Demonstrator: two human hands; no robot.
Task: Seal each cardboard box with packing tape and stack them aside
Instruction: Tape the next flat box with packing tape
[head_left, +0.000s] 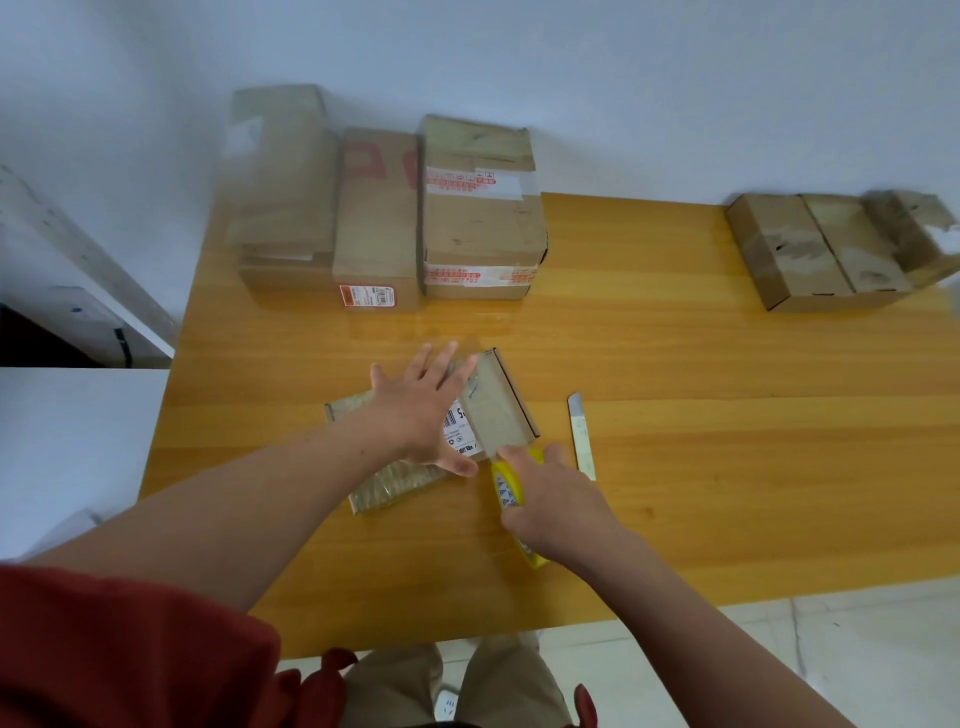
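Nearest, the right grip (553, 501) curls round a yellow tape roll (506, 488). Just beyond, the left grip (421, 410) lies spread flat on the small cardboard box (501, 410), mid-worktop (727, 415). More boxes (480, 228) stand against the wall.

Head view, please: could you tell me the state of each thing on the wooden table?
Flat brown cardboard box: closed, left hand pressing on it.
Yellow-handled tool: gripped by right hand at that box's edge.
Pale slim cutter: lying untouched.
Far-right brown cardboard box: end flap looks open.
Tall brown cardboard box with printed tape: closed.
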